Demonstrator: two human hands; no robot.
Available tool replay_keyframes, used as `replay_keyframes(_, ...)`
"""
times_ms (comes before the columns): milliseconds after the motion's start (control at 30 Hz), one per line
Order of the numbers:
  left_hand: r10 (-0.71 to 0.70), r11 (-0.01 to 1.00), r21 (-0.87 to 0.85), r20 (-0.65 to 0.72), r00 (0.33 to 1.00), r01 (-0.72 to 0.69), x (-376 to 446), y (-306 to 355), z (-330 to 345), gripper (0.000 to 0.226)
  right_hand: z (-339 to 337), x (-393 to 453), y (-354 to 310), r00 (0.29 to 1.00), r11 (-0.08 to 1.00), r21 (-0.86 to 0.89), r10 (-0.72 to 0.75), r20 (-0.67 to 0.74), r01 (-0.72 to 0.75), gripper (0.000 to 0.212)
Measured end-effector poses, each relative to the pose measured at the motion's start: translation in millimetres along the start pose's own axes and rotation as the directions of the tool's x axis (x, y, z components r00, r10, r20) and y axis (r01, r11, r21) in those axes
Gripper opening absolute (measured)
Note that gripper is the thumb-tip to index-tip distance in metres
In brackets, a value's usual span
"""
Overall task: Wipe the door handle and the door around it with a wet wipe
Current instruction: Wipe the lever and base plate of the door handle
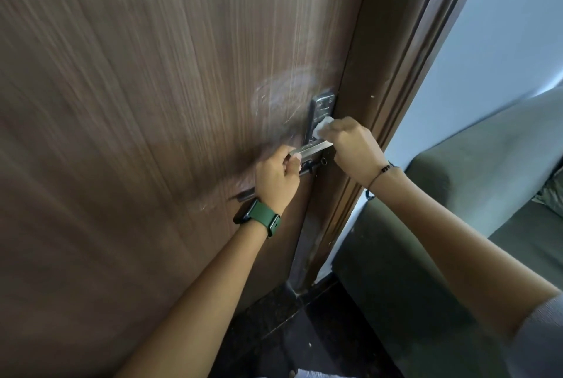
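While gripping the flat steel lever [307, 149], left hand [275, 178]; right hand [353, 146] fingers pinching crumpled white wipe [323, 125].

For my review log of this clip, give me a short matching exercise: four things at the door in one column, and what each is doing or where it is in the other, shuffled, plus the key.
Things:
1. left hand
2. right hand
3. wet wipe
4. sofa

States:
A. pressed against the lock plate
B. grips the end of the door handle
C. stands right of the door frame
D. holds the white wipe

Pairs: 1-B, 2-D, 3-A, 4-C
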State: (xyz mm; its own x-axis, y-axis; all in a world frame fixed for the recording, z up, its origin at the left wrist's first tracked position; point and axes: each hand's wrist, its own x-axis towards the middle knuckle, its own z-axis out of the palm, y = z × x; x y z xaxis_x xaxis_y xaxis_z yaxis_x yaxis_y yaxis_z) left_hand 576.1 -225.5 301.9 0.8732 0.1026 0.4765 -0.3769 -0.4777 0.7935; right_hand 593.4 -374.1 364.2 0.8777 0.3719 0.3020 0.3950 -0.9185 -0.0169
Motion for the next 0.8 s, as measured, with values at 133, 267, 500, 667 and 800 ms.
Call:
replay_keyframes(133, 0.01, 1.0, 0.027, -0.033, 0.999, -0.009, -0.3, 1.5, 1.5, 0.016, -1.1, 0.4, -2.4, 1.0, 1.0, 0.008, -0.007, 0.009, 0.007, 0.05)
replay_keyframes(267, 0.003, 1.0, 0.024, -0.001, 1.0, -0.003, -0.2, 0.8, -1.4, 0.015, 9.6, -11.0, -6.2, 0.996, 0.994, -0.073, 0.082, -0.015, -0.083, 0.046)
replay_keyframes(500, -0.022, 0.999, 0.039, 0.006, 1.0, 0.022, 0.4, 4.3, -1.3, 0.016, 11.1, -10.4, -8.0, 0.982, 0.983, 0.076, 0.17, -0.083, -0.164, 0.055)
replay_keyframes(667, -0.037, 0.998, 0.052, -0.004, 0.999, 0.037, 0.4, 5.3, 2.3, 0.015, 7.2, -0.8, -11.3, 0.956, 0.939, 0.239, 0.277, -0.094, -0.249, 0.045)
replay_keyframes(800, -0.027, 0.999, 0.04, -0.012, 1.0, 0.028, -0.1, 4.0, 2.9, 0.013, 17.2, -14.9, -13.6, 0.946, 0.906, 0.323, 0.313, -0.082, -0.272, 0.053)
